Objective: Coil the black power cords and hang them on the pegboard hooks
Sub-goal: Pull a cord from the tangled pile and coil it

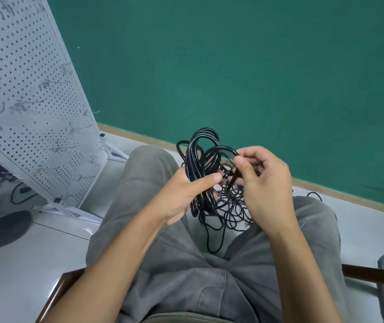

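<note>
1. Coil in hand. The left hand (186, 194) grips a bundle of loops of one black power cord (198, 159), fingers curled round the bundle's middle, thumb laid across the front; the loops stand up above the fist, between the person's knees.
2. Free strand. The right hand (263, 183) pinches a loose run of the same cord between thumb and fingertips, just beside the coil.
3. Risk: snagging. The hanging tail drops into a tangled pile of cords (230, 206) on the floor; pulling it could, I judge, drag other cords up or knot the loop.
4. Risk: slipping loops. The bundle is uneven and untied; a relaxed grip would likely let the loops spring apart.
5. Destination. The white pegboard (30, 108) leans at the left, well apart from the hands, with wire hooks (82, 129) that appear bare.
6. Obstacles. The left knee (144, 169) and the floor pile lie between coil and board; a dark chair frame (373, 273) runs behind the right thigh.
</note>
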Motion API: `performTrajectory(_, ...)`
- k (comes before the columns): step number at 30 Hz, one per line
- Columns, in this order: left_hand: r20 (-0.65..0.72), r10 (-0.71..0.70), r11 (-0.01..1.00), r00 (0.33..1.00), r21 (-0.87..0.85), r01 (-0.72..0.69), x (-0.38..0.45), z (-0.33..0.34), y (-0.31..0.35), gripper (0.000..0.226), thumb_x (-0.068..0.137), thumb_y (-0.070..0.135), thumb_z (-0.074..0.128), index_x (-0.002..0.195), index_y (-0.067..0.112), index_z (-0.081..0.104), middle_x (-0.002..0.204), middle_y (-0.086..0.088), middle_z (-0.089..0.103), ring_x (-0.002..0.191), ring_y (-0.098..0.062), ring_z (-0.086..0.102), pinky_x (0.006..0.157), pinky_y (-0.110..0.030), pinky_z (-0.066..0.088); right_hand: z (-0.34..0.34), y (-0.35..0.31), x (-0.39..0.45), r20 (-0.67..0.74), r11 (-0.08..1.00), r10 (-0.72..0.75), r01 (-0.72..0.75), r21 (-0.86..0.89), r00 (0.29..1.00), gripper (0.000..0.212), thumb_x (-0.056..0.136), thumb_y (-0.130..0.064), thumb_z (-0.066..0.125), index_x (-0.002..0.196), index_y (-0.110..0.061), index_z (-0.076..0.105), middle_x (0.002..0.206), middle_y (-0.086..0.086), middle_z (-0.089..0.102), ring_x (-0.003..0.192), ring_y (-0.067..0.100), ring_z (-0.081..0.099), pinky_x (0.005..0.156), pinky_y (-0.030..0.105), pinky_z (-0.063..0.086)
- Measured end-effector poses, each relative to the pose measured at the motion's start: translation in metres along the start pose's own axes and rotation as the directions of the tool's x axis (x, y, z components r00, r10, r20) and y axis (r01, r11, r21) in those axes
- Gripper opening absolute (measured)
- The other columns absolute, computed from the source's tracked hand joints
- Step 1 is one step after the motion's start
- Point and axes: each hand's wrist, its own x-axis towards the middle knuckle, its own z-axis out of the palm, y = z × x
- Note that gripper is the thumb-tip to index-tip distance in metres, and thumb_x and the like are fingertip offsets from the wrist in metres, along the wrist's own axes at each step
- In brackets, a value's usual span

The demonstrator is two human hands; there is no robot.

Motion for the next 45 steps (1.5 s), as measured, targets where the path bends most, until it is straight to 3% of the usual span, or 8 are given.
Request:
performTrajectory(11,0.090,0.005,1.000,0.996,0.025,-0.007,-0.003,0.011,-0.002,0.023,0.095,0.009,0.066,0.117,0.011,0.069,0.103,-0.004,0.075,0.093,-0.011,0.070,0.078,-0.023,0.056,0.010,-0.026,0.003,-0.156,0.981,-0.098,0.069,-0.180,0.983,0.013,0.096,-0.019,0.068,0.086,-0.025,0.073,0.085,-0.012,0.065,0.071,0.016,0.069,0.065,0.046,0.060)
performTrajectory(14,0.109,0.024,0.999,0.994,0.036,-0.028,-0.002,0.015,-0.006,0.031,0.095,0.006,0.067,0.125,-0.004,0.064,0.120,-0.029,0.068,0.105,-0.027,0.063,0.098,-0.041,0.057,0.012,-0.024,0.001,-0.193,0.947,-0.158,0.093,-0.307,0.969,0.011,0.096,-0.022,0.068,0.086,-0.024,0.071,0.086,-0.009,0.065,0.077,0.010,0.063,0.076,0.038,0.053)
performTrajectory(17,0.102,0.032,0.999,0.994,0.026,-0.035,-0.002,0.015,-0.007,0.024,0.095,0.000,0.067,0.119,0.001,0.067,0.108,-0.016,0.074,0.099,-0.017,0.067,0.088,-0.034,0.058,0.010,-0.022,-0.001,-0.187,0.900,-0.161,0.067,-0.431,0.969,0.012,0.094,-0.035,0.069,0.099,-0.025,0.065,0.098,-0.007,0.059,0.096,0.013,0.059,0.083,0.036,0.048)
performTrajectory(21,0.118,0.036,0.999,0.992,-0.004,-0.036,-0.004,0.013,-0.002,0.019,0.095,-0.001,0.067,0.114,0.002,0.063,0.077,-0.001,0.061,0.063,-0.011,0.055,0.082,-0.041,0.059,-0.003,-0.016,0.010,0.179,0.981,0.150,-0.124,-0.147,0.972,0.080,0.082,-0.064,0.071,0.145,-0.026,0.042,0.133,-0.009,0.055,0.113,0.007,0.061,0.099,0.033,0.047)
performTrajectory(24,0.201,-0.020,0.999,0.979,-0.027,0.026,-0.007,0.015,-0.001,0.031,0.092,0.005,0.068,0.120,-0.005,0.058,0.065,0.000,0.052,0.059,-0.011,0.053,0.086,-0.049,0.059,-0.009,-0.015,0.018,0.534,0.959,0.173,-0.265,0.100,0.828,0.049,0.086,-0.055,0.074,0.120,-0.021,0.063,0.111,0.007,0.074,0.085,0.014,0.072,0.082,0.039,0.057)
performTrajectory(29,0.273,-0.111,0.991,0.956,-0.044,0.127,-0.010,0.014,0.005,0.009,0.091,0.009,0.067,0.090,0.008,0.058,0.059,0.003,0.045,0.054,-0.011,0.049,0.078,-0.043,0.060,-0.011,-0.015,0.023,0.487,0.865,0.196,-0.384,0.323,0.851,0.037,0.088,-0.021,0.076,0.104,0.012,0.066,0.105,0.035,0.069,0.087,0.032,0.068,0.091,0.051,0.054)
performTrajectory(42,0.264,-0.165,0.986,0.950,0.010,0.169,-0.009,0.011,0.009,0.027,0.092,-0.003,0.069,0.071,0.014,0.064,0.059,-0.006,0.048,0.053,-0.014,0.049,0.075,-0.041,0.060,-0.037,-0.037,0.048,0.696,0.989,0.099,0.006,-0.146,0.711,0.034,0.097,-0.015,0.068,0.130,-0.013,0.061,0.117,0.000,0.075,0.108,0.012,0.070,0.097,0.021,0.053)
performTrajectory(45,0.256,-0.183,0.981,0.949,-0.017,0.193,-0.010,0.016,0.011,0.018,0.087,0.002,0.073,0.079,0.013,0.062,0.059,-0.004,0.046,0.053,-0.013,0.048,0.087,-0.046,0.059,-0.037,-0.039,0.050,0.698,0.991,0.116,-0.131,-0.032,0.707,0.034,0.092,-0.020,0.071,0.124,-0.008,0.067,0.109,0.006,0.076,0.097,0.022,0.072,0.096,0.029,0.056)
